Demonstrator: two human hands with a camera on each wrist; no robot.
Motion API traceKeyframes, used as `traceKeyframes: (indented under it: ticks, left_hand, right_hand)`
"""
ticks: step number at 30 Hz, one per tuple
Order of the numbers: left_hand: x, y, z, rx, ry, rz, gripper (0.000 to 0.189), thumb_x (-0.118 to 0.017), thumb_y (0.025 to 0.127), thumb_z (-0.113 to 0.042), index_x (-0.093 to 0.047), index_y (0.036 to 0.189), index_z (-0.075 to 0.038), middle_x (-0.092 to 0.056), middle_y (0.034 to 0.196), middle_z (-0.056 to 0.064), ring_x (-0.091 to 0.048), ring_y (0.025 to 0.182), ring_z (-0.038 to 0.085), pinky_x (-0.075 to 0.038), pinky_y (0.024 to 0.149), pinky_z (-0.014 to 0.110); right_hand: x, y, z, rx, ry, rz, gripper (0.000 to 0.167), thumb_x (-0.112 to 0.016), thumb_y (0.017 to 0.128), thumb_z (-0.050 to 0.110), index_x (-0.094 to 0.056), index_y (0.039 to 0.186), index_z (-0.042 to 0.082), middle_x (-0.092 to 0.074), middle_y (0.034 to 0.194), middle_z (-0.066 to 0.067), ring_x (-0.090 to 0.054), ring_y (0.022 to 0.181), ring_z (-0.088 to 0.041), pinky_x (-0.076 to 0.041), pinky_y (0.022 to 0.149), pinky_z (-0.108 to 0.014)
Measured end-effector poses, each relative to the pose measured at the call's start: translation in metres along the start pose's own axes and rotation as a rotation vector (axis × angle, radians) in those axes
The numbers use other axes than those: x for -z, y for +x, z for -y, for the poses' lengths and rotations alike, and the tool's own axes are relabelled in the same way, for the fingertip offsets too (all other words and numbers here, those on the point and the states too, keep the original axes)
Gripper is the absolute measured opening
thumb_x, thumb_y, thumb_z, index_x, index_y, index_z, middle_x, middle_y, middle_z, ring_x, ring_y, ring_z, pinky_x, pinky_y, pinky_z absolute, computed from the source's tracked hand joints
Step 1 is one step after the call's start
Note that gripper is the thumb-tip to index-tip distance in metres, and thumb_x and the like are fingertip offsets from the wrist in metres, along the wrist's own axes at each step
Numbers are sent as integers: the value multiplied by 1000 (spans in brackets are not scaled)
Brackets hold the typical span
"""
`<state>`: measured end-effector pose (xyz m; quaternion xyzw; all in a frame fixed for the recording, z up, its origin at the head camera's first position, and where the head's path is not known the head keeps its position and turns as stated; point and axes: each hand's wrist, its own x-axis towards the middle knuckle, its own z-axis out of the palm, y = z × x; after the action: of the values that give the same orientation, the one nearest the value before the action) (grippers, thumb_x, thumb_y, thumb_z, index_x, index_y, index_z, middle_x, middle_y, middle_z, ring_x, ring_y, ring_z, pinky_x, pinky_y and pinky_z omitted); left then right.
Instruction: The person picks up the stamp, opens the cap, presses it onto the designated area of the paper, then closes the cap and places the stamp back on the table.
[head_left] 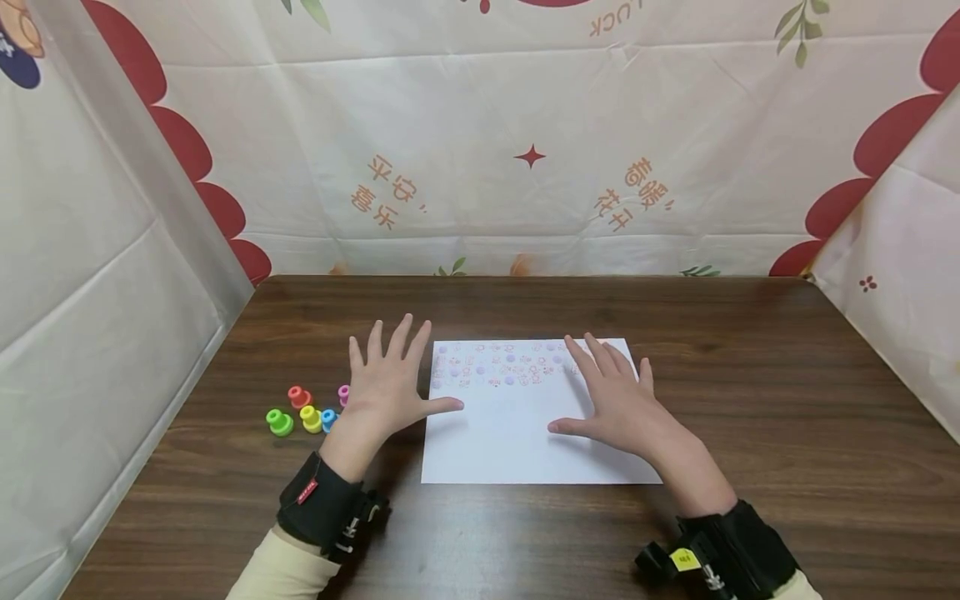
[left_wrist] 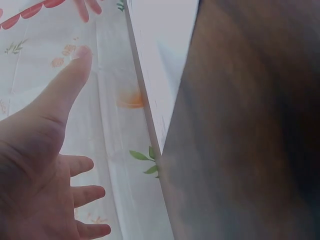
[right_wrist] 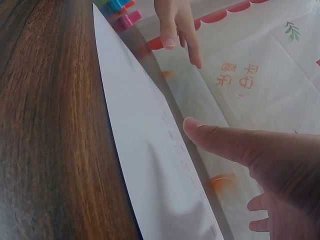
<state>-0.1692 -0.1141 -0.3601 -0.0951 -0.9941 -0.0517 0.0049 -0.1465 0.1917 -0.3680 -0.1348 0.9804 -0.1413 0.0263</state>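
A white sheet of paper (head_left: 495, 437) lies on the wooden table, its upper part covered in rows of small pink and purple stamped marks. My left hand (head_left: 390, 387) is held over the paper's left edge, fingers spread and thumb pointing inward. Over the right part of the sheet, my right hand (head_left: 618, 408) also spreads its fingers, with a shadow beneath it. Neither hand holds anything. Left of the left hand stand several small colourful stampers, among them a green one (head_left: 280, 422), a red one (head_left: 299, 397) and a yellow one (head_left: 311, 418).
Beside the left wrist are a blue stamper (head_left: 328, 419) and a pink stamper (head_left: 343, 395), both partly hidden by the hand. A printed white cloth (head_left: 465, 108) hangs behind the table (head_left: 787, 400) and along both sides. Each wrist wears a black band with a camera.
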Motion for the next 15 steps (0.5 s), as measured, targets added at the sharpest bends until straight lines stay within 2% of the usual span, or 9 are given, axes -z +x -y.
traceKeyframes:
  ticks: [15]
  left_hand:
    - [-1,-9,24,29,-36,52,111,-69,74,-74,-28,158,-15,-31,162,16,-26,148,46,-19,117,69]
  right_hand:
    - [-2,-2,-2,-3,22,14,113,-82,73,56,-20,159,16,-20,164,-24,-22,146,-50,-7,106,-83]
